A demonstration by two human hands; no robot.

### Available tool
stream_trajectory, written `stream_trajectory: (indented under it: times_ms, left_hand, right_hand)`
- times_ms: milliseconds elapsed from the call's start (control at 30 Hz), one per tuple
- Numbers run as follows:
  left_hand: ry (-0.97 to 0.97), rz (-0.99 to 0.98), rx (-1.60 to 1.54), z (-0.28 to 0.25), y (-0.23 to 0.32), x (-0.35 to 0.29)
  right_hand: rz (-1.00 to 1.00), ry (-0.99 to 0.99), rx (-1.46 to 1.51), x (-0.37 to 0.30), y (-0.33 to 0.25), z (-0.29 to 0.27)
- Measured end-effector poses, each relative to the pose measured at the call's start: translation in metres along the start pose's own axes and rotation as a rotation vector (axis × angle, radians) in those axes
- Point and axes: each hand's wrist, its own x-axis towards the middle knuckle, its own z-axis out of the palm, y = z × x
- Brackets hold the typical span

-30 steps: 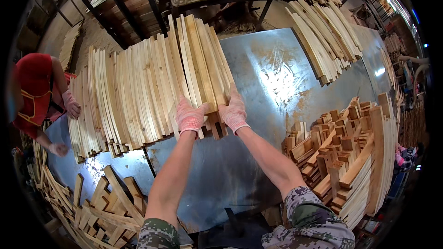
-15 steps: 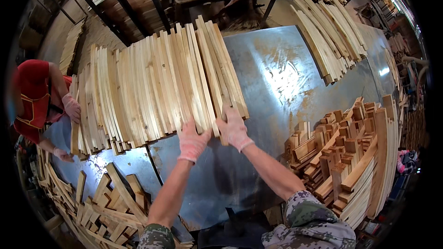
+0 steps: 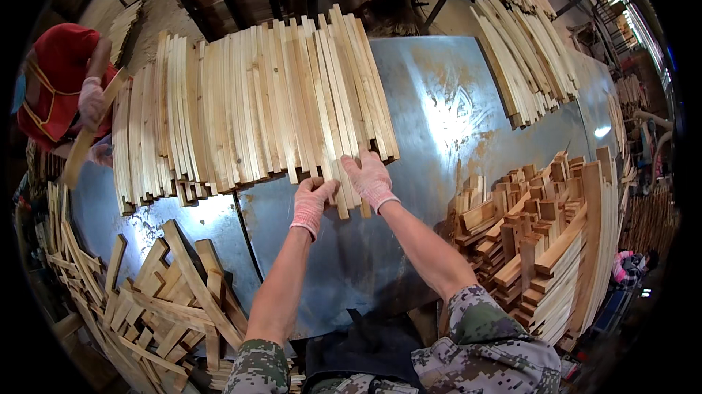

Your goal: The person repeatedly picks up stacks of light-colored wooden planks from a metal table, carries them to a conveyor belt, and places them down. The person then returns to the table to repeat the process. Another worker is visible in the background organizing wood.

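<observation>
A wide row of pale wooden strips point(image 3: 241, 101) lies side by side on the metal tabletop, their near ends uneven. My left hand point(image 3: 311, 207), in a light pink glove, is closed at the near ends of strips right of the row's middle, with some fingertips hidden. Close by on its right, my right hand point(image 3: 373, 180), gloved alike, has thumb and fingers around strips near the row's right end. A couple of strip ends stick out toward me between the hands.
At the left a co-worker in red point(image 3: 66, 58) holds up a wooden strip point(image 3: 88, 134). Heaped wood offcuts point(image 3: 168, 299) lie front left, and stacked short blocks point(image 3: 541, 226) front right. Another bundle of strips point(image 3: 523, 61) rests on the metal table point(image 3: 424, 101) at the far right.
My hands have shifted slightly along the strip ends, and more strip ends now jut toward me. The co-worker has lifted a strip off the left end. The whole view has shifted a little.
</observation>
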Motion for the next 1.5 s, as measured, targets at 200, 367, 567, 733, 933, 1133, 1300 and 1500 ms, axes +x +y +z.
stream_trajectory:
  times_ms: [200, 367, 567, 733, 933, 1133, 1300, 1500]
  left_hand:
    - [-0.14, -0.138, -0.05, -0.025, -0.053, -0.065]
    - [-0.387, -0.007, -0.126, -0.028, -0.086, -0.12]
    - [-0.164, -0.041, -0.295, -0.009, -0.094, -0.191]
    - [-0.209, 0.127, -0.228, -0.006, -0.081, -0.25]
    - [-0.492, 0.37, -0.199, 0.048, -0.011, -0.345]
    - [-0.783, 0.285, -0.243, 0.116, 0.006, -0.424]
    - [-1.083, 0.124, -0.362, 0.145, -0.018, -0.453]
    - [-0.961, 0.041, -0.288, 0.11, -0.041, -0.43]
  right_hand:
    - [0.069, -0.212, 0.011, -0.093, 0.013, -0.013]
    - [0.09, -0.267, 0.381, -0.17, 0.03, -0.009]
    - [0.27, -0.281, 0.608, -0.223, 0.024, -0.004]
    - [0.197, -0.171, 0.799, -0.284, 0.003, -0.049]
    - [-0.211, 0.269, 0.693, -0.341, 0.001, -0.147]
    - [-0.134, 0.49, 0.528, -0.449, 0.012, -0.272]
    - [-0.095, 0.547, 0.361, -0.527, 0.081, -0.355]
    - [0.247, 0.574, -0.432, -0.565, 0.191, -0.437]
